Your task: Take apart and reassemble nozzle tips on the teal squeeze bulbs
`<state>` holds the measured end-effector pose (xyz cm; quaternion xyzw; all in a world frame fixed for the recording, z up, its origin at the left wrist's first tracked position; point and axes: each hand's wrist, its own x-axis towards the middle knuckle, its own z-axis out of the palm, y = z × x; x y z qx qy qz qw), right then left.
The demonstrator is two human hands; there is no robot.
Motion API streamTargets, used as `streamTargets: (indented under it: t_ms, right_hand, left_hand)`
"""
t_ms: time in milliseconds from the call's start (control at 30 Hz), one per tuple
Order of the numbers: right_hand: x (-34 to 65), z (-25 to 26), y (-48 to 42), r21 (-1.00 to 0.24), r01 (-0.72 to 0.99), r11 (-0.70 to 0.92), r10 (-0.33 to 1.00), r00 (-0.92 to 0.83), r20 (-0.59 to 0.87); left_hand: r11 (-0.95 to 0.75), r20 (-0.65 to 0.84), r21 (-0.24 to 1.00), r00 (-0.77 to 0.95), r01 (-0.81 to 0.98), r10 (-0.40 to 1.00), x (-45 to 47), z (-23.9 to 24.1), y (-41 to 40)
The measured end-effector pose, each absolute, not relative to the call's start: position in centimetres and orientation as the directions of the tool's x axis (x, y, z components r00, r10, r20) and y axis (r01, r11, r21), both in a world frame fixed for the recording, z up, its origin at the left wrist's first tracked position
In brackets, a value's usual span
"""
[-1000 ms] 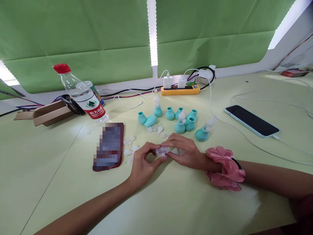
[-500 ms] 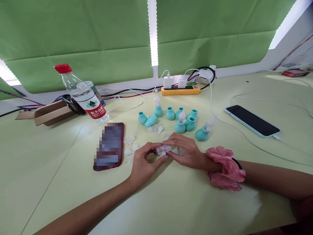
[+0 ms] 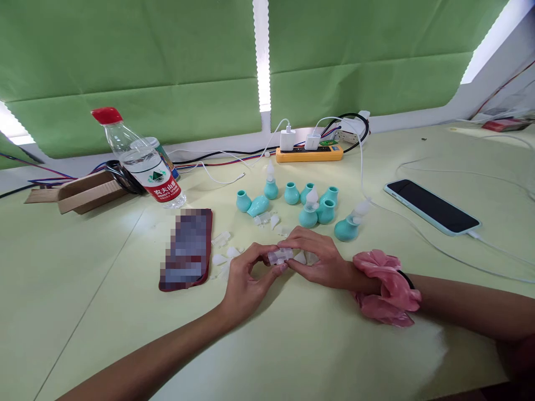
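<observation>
Between the fingertips of both hands lies a clear plastic tube piece (image 3: pixel 280 256), held sideways just above the table. My left hand (image 3: pixel 251 275) pinches it from the left with thumb and forefinger. From the other side, my right hand (image 3: pixel 316 253) grips it, with a pink scrunchie (image 3: pixel 387 287) round the wrist. Beyond the hands stand several teal squeeze bulbs (image 3: pixel 291 193); some carry a clear tube and a white tip, and one teal bulb (image 3: pixel 258 206) lies on its side. Loose clear tubes (image 3: pixel 221 239) and white cone-shaped tips (image 3: pixel 233 252) are scattered around the hands, some partly hidden behind them.
A red-cased phone (image 3: pixel 186 250) lies to the left, with a red-capped water bottle (image 3: pixel 152 172) behind it. An open cardboard box (image 3: pixel 90 192) is farther left. At the back sits a yellow power strip (image 3: pixel 309 155). A charging phone (image 3: pixel 432 207) and its cable lie right.
Hardly anything differs. Both hands keep their grip on the clear tube piece in nearly the same spot, and the loose parts lie where they were.
</observation>
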<state>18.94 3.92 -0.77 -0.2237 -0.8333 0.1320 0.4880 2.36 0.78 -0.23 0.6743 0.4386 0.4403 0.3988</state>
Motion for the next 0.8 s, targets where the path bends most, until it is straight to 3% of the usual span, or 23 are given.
streamTargets:
  t_ms: [233, 333, 433, 600, 800]
  right_hand:
    - [19.2, -0.4, 4.1, -0.398, 0.296, 0.868, 0.496, -0.492, 0.715]
    - [18.7, 0.7, 5.0, -0.340, 0.412, 0.845, 0.524, -0.517, 0.677]
    - [17.0, 2.1, 6.6, -0.208, 0.591, 0.780, 0.586, -0.571, 0.575]
    - [13.5, 3.0, 9.4, -0.052, 0.824, 0.565, 0.805, -0.536, 0.253]
    - [13.2, 2.4, 10.5, -0.066, 0.864, 0.499, 0.844, -0.468, 0.263]
  left_hand:
    - [-0.291, 0.266, 0.937, 0.147, 0.191, 0.953, 2.2, 0.1, 0.5]
    - [-0.291, 0.291, 0.948, 0.022, 0.128, 0.956, 2.3, 0.0, 0.4]
    - [-0.322, 0.326, 0.941, -0.036, 0.101, 0.944, 2.4, -0.2, 0.5]
    - [-0.410, 0.410, 0.907, 0.012, 0.098, 0.912, 2.5, -0.2, 0.4]
    - [-0.364, 0.361, 0.926, 0.050, 0.096, 0.931, 2.0, -0.2, 0.0]
